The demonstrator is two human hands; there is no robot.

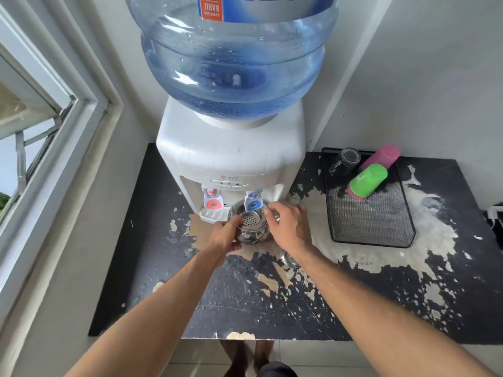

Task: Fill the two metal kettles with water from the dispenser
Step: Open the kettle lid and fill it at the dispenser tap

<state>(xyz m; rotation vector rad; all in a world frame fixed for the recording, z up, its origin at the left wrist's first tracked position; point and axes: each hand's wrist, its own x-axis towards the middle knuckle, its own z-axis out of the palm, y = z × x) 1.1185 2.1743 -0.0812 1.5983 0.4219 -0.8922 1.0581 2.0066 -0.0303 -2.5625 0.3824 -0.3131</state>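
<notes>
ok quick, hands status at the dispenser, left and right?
Left hand: fingers curled round the metal kettle under the blue tap, gripping it.
Right hand: fingers at the kettle's right rim; grip cannot be told.

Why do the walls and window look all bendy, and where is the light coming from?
Head view: the wide-angle lens bends the window frame at the picture's edges; daylight comes in there, at the left, leaving bright glints on the water bottle and metal kettle.

One head-worn wide-angle view looks forward and steeply down from close above the table [272, 308], facing the dispenser [231, 159]; its edges seem bent.
</notes>
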